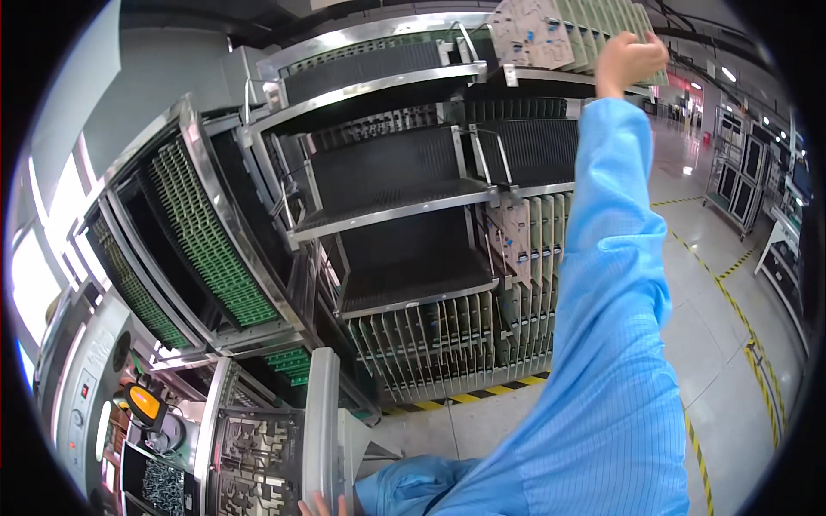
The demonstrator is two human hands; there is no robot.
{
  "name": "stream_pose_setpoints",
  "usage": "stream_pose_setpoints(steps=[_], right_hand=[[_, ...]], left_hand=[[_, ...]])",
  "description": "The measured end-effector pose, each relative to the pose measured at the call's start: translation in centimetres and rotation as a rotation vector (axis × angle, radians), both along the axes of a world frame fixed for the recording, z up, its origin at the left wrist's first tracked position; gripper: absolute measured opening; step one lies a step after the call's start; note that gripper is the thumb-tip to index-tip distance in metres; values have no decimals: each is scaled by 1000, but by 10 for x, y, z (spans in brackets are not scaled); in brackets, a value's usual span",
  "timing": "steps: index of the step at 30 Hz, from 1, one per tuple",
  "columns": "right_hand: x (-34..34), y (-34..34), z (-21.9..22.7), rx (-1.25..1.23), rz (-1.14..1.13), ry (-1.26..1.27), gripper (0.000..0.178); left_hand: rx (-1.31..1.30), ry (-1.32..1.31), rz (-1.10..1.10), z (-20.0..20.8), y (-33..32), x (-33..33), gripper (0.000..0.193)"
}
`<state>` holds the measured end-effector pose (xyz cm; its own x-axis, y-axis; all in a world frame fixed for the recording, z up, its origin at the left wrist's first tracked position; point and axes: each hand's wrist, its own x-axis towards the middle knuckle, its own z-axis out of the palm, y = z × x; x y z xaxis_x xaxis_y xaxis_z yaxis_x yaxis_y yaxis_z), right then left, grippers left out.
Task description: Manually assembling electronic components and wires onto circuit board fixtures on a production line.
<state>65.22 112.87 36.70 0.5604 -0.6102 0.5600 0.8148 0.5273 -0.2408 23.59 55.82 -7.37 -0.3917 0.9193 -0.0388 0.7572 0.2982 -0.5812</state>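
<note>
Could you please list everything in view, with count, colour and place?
Rack: 1, silver, centre
Trays: several, black, on the rack
Upper boards: many, beige and green, rack's top right
Lower boards: many, beige and green, rack's lower levels
Green boards: many, green, left
Machine: 1, pale grey, far left
Scanner: 1, yellow and black, lower left
Small parts: many, silver, lower left
Bar: 1, grey, bottom
Trolley: 1, silver and black, far right
Floor tape: several strips, yellow and black
Right sleeve: 1, light blue, right of centre
Hands: 2; right at the upper boards, left by the bar
</note>
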Motion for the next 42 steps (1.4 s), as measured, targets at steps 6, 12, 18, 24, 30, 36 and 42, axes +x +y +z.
stream_pose_setpoints(steps=[6, 12, 18, 24, 30, 36, 42], right_hand=[[213, 71, -3, -576, 1, 92, 45], [288, 132, -5, -786, 459, -434, 43], [306, 138, 5, -936, 845, -526, 34], [294, 149, 22, -905, 890, -439, 36], [345, 166, 43, -727, 16, -235, 42], [308, 141, 46, -626, 341, 24, 44], [312, 80, 54, -522, 269, 90, 45]], left_hand=[[-130, 48, 78, 19, 8, 15, 53], [-57, -39, 122, 25, 7, 24, 53], [77, -97, 144, 18, 14, 21, 51], [51, -130, 209, 26, 20, 31, 57], [8, -169, 222, 27, 31, 20, 60], [10, -129, 217, 34, 28, 32, 58], [-2, -162, 197, 33, 24, 27, 57]])
